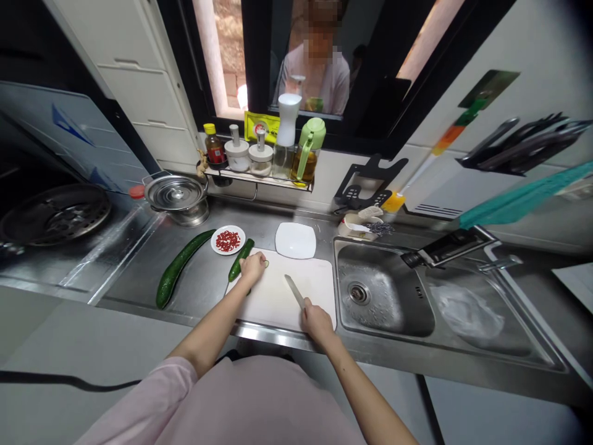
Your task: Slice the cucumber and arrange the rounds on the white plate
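Note:
On the steel counter lies a white cutting board (273,300). My left hand (253,266) is over its upper left part, fingers closed around a small green-edged piece (266,264), perhaps a cucumber slice. My right hand (317,321) grips a knife (294,290) at the board's right side, its blade pointing up and left, apart from my left hand. A short cucumber piece (241,259) rests at the board's left edge, beside my left hand. Farther left is a long whole cucumber (178,270). A white plate (228,228) holds small red pieces, and a white square dish (295,240) sits behind the board.
To the right is a sink (384,296) with a faucet (456,247) and a plastic bag (467,309). A steel pot (178,198) stands back left. Bottles line a wall rack (259,176); a knife holder (486,173) hangs at right.

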Available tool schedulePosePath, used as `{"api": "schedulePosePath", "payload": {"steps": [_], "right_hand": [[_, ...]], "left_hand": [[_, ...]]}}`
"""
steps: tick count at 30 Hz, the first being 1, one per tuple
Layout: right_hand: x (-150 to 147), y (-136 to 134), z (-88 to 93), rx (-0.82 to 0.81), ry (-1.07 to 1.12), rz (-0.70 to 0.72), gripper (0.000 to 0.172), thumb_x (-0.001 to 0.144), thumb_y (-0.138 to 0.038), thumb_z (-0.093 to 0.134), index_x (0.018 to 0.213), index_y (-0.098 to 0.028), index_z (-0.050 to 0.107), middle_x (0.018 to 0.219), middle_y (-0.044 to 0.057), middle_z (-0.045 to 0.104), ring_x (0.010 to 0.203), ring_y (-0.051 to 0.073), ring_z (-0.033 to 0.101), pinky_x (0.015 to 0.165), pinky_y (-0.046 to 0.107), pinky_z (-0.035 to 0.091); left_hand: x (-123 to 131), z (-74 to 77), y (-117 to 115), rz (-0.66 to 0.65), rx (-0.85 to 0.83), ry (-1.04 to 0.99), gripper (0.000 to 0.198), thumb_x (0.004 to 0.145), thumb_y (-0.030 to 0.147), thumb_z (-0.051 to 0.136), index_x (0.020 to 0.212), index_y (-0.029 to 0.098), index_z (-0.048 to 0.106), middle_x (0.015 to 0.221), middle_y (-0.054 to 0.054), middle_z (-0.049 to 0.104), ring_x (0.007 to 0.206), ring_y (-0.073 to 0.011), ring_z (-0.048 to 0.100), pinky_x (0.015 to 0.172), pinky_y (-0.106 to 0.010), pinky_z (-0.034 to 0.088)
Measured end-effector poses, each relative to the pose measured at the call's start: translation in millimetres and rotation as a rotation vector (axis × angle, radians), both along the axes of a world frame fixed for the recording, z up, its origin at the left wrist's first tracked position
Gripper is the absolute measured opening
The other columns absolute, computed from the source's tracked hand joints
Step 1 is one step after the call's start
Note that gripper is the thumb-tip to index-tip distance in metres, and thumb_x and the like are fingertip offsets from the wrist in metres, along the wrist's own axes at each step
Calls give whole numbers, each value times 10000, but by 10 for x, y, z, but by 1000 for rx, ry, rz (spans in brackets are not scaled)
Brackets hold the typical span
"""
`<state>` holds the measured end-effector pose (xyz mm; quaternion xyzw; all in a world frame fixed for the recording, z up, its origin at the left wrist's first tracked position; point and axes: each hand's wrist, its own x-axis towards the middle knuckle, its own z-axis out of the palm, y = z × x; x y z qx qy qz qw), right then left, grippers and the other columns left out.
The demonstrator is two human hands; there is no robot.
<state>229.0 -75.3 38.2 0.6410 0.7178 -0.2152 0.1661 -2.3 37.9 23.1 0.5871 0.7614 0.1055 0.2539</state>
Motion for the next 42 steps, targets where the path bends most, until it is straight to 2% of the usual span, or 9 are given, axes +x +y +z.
{"api": "schedulePosePath", "payload": {"steps": [4,9,13,18,24,32,42], "right_hand": [[-5,-5,11,6,12,1,306,923,-181,330,1182,-154,490,943,139,692,890,237,671,701,286,403],[-17,-8,49,0,6,8,310,918,-162,337,1192,-149,482,939,144,690,898,234,671,703,286,407],[-24,-10,71,-8,0,15,302,927,-152,333,1196,-152,471,961,150,687,914,228,667,722,286,411],[-32,-11,76,-9,-4,23,315,928,-154,332,1216,-152,460,967,148,688,931,226,663,734,286,415],[-28,-16,73,-12,-7,29,320,927,-169,333,1220,-152,460,970,144,685,932,228,658,739,292,414],[-8,-7,69,23,-7,59,295,933,-205,348,1202,-167,463,959,137,687,912,234,664,715,289,403],[-31,-80,151,35,32,106,286,1005,-319,263,1205,-186,418,930,118,692,876,224,664,718,286,394]], "left_hand": [[8,6,-204,66,-67,-111,130,784,257,599,902,276,653,944,26,729,939,-176,628,882,-328,332],[48,-67,-454,11,-142,-130,118,749,273,640,864,264,663,917,27,728,911,-167,637,886,-325,337],[66,-106,-549,-30,-173,-93,109,753,267,639,859,257,664,934,16,728,939,-185,636,887,-342,331],[93,-119,-591,-93,-175,-54,117,778,245,603,875,253,669,951,-2,732,935,-189,626,891,-363,318],[82,-161,-611,-136,-124,63,177,788,209,574,919,258,683,976,-33,720,1036,-236,574,895,-386,297],[-20,-189,-579,-89,-130,64,207,773,247,615,967,283,679,1003,-25,714,1075,-253,525,894,-403,296],[-37,-202,-539,-52,-141,13,146,753,274,655,898,287,672,967,0,714,1084,-245,520,906,-395,278]]}}
